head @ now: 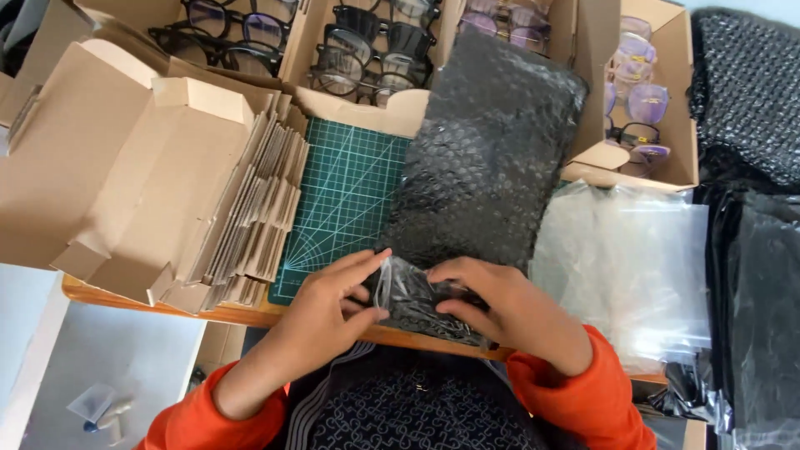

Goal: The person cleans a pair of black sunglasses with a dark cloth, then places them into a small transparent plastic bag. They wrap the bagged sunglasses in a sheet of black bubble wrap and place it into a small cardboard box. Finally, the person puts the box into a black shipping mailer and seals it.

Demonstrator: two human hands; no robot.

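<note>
Here both hands, left hand (329, 304) and right hand (500, 304), pinch a small bag (412, 298) between fingertips; sealing seems underway; next, pressing along its edge.

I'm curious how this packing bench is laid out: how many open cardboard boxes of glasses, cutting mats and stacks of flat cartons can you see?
Open cardboard boxes of glasses: 4
Green cutting mat: 1
Stack of flat cartons: 1
Total: 6

left hand (333, 304), right hand (500, 308), both pinching, close together
</note>
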